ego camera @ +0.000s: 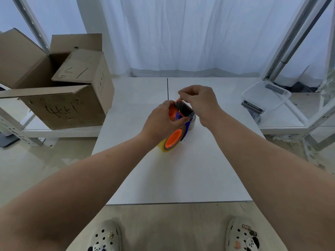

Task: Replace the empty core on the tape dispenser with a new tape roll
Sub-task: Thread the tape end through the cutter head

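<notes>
Item 1. Table (pixel 181 178): white, with a dark seam line running towards 12 o'clock from its centre.

Item 2. Tape dispenser (pixel 178 113): orange and blue, found just past the table's centre and tilted, with its black toothed cutter (pixel 186 108) raised towards 12 o'clock.

Item 3. Tape roll (pixel 167 149): clear and yellowish, mounted on the dispenser's orange hub (pixel 174 138) at the 6 o'clock end. Whether its lower edge is set on the table or held just above it cannot be told.

Item 4. Left hand (pixel 161 120): wrapped round the dispenser body from 9 o'clock, the thumb laid across the near side.

Item 5. Right hand (pixel 199 100): held just above the cutter, at 1 o'clock of the dispenser. Thumb and forefinger are closed in a pinch on a thin clear strip of tape (pixel 179 102), which is drawn up from the cutter.

Item 6. Pale ring (pixel 193 122): seen on the table just behind the dispenser at 3 o'clock, mostly hidden, so it cannot be identified.

Item 7. Cardboard box (pixel 63 105): open, marked with handwriting, placed on a low shelf at 10 o'clock.

Item 8. Clear plastic container (pixel 266 98): placed on a shelf at 2 o'clock.

Item 9. White curtain (pixel 181 33): hung at 12 o'clock.
</notes>
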{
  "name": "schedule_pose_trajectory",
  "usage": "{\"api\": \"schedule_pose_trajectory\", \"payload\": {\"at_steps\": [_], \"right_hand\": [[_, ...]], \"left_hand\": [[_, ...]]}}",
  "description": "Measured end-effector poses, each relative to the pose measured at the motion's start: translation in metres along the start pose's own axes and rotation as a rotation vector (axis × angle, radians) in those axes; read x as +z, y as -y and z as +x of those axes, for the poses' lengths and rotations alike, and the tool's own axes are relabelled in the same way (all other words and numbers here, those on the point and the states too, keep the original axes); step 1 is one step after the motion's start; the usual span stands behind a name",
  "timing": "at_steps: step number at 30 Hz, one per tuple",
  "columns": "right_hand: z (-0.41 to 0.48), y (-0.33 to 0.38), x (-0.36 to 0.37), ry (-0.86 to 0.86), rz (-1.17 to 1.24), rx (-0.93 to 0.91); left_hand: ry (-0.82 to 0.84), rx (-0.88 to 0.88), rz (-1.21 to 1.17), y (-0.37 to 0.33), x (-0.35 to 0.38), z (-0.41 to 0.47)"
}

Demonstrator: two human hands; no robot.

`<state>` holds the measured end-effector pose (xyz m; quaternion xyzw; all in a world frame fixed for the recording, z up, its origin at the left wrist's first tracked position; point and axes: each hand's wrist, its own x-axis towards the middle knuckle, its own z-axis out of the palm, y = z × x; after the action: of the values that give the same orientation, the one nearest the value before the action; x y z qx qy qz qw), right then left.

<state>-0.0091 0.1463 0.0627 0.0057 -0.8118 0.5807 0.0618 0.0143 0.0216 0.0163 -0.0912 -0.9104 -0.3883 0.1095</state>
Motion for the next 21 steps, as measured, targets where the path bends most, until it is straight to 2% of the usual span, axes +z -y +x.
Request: {"api": "schedule_pose_trajectory", "payload": {"at_steps": [9, 21], "right_hand": [[0.001, -0.012, -0.006, 0.129, 0.146, -0.114], [0.0, -0.012, -0.005, 0.174, 0.108, -0.242]], "left_hand": [[0.02, 0.004, -0.013, 0.004, 0.002, 0.002], [0.119, -0.025, -0.152, 0.007, -0.008, 0.002]]}}
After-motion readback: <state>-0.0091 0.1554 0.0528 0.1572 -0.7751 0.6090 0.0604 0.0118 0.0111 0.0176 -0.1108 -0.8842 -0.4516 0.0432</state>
